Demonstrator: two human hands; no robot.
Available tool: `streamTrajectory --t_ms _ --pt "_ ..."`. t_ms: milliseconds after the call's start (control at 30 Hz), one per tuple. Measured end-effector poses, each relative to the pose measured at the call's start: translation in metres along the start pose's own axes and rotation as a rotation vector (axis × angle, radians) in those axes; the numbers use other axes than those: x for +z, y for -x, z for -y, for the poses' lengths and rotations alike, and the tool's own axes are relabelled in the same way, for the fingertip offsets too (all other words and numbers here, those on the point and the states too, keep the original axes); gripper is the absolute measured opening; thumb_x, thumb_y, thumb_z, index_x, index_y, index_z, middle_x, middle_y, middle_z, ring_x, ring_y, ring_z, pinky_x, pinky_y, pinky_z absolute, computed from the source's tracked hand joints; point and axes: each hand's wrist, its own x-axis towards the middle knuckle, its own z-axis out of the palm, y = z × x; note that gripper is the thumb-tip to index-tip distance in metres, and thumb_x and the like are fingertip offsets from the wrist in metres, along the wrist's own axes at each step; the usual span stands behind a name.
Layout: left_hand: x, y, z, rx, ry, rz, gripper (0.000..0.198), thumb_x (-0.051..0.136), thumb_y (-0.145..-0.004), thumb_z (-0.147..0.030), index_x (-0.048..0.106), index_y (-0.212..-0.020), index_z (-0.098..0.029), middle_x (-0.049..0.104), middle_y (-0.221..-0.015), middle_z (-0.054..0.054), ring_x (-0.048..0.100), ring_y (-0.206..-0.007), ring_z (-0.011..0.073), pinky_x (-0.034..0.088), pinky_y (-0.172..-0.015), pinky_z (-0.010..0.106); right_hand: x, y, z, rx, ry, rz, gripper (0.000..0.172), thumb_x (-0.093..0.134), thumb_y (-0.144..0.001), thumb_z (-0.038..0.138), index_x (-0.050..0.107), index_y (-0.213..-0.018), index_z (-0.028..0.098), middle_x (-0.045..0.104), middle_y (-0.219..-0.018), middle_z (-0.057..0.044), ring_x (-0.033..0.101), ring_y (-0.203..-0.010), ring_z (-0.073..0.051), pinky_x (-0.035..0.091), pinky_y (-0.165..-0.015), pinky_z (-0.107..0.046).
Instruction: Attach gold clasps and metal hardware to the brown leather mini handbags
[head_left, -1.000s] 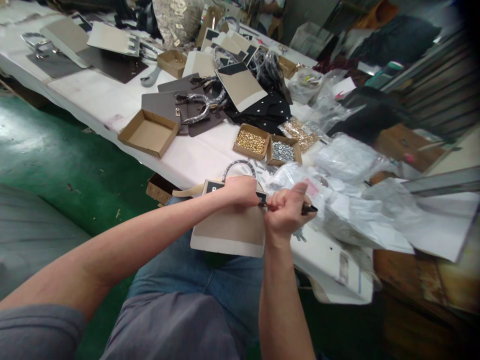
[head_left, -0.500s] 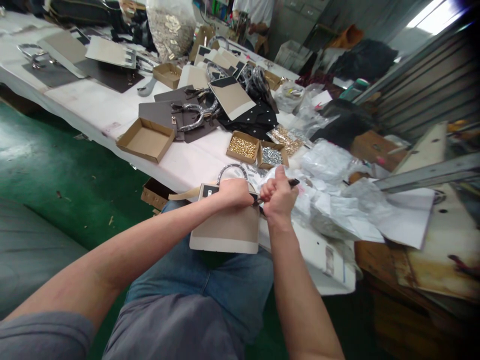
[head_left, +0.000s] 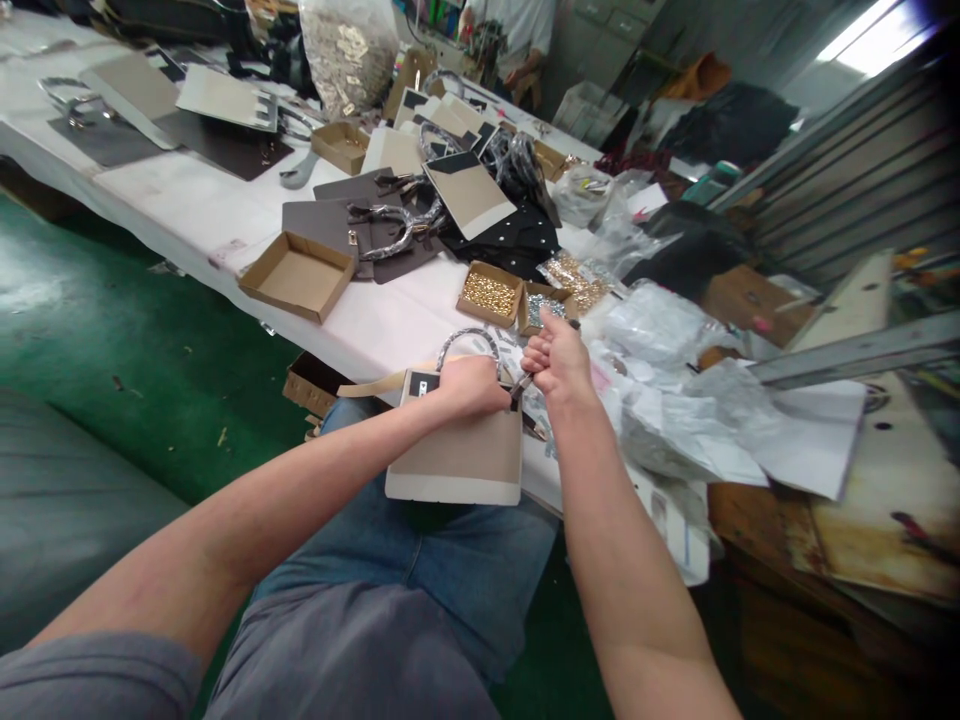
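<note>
A beige bag panel (head_left: 454, 465) with a dark upper strip rests over my lap, against the table edge. My left hand (head_left: 471, 385) is closed on its upper edge, beside a curved bag handle (head_left: 469, 335) in clear wrapping that rises behind the knuckles. Just to the right, my right hand (head_left: 556, 360) makes a fist around a black-handled hand tool (head_left: 521, 384). The tool's metal end reaches the panel's upper right corner, near my left fingers; its exact kind is unclear. What lies under the left fingers is hidden.
Small boxes hold gold (head_left: 489, 293) and silver metal pieces (head_left: 545, 306) beyond my hands. A shallow cardboard box (head_left: 298, 275) stands left. More panels and wrapped handles (head_left: 397, 230) lie behind; plastic bags (head_left: 667, 400) crowd the right. A person (head_left: 525, 50) is at the back.
My right hand has moved slightly up and right and turned, so the tool slants more steeply. The left hand keeps its hold on the panel. The view has shifted a little.
</note>
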Motion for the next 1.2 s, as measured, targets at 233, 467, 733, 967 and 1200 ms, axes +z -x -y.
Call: streamTrajectory --t_ms 233,467,733,967,1200 --pt "0.002 0.001 0.000 -0.037 0.041 -0.013 0.038 0.076 -0.082 -0.042 0.085 -0.110 -0.016 0.086 -0.108 0.017 0.083 -0.107 0.0357 0.065 -0.090 0.036 0.002 -0.003 0.000 0.047 0.067 0.077 0.067 0.087 -0.096 0.050 0.029 -0.073 0.027 0.023 -0.046 0.014 0.013 -0.041 -0.005 0.015 -0.032 -0.018" --pt "0.004 0.002 0.000 -0.021 0.036 0.009 0.037 0.076 -0.084 -0.039 0.085 -0.110 -0.016 0.086 -0.109 0.017 0.083 -0.107 0.0352 0.064 -0.090 0.036 0.011 0.017 -0.015 -0.160 0.114 0.039 0.071 0.093 -0.087 0.064 0.033 -0.073 0.029 0.026 -0.048 0.014 0.019 -0.039 -0.006 0.018 -0.030 -0.021" --pt "-0.001 0.003 0.000 0.018 0.010 0.059 0.033 0.073 -0.091 -0.038 0.083 -0.113 -0.015 0.086 -0.114 0.017 0.083 -0.111 0.0339 0.063 -0.092 0.034 0.015 0.041 -0.021 -0.352 0.121 0.025 0.073 0.092 -0.088 0.066 0.032 -0.068 0.030 0.028 -0.049 0.013 0.023 -0.038 -0.007 0.021 -0.030 -0.025" --pt "0.004 -0.001 0.003 0.037 -0.016 0.063 0.033 0.074 -0.092 -0.040 0.082 -0.114 -0.016 0.086 -0.115 0.016 0.083 -0.110 0.0323 0.063 -0.092 0.032 0.013 0.057 -0.033 -0.526 0.078 -0.001 0.073 0.091 -0.089 0.070 0.036 -0.064 0.028 0.031 -0.050 0.011 0.027 -0.039 -0.006 0.023 -0.033 -0.025" --pt "0.004 -0.006 0.008 0.091 -0.038 0.107 0.037 0.071 -0.096 -0.042 0.082 -0.118 -0.015 0.085 -0.122 0.019 0.082 -0.112 0.0345 0.064 -0.093 0.035 0.006 0.069 -0.044 -0.654 0.051 -0.050 0.073 0.085 -0.095 0.069 0.038 -0.058 0.027 0.032 -0.050 0.009 0.031 -0.040 -0.007 0.027 -0.036 -0.027"
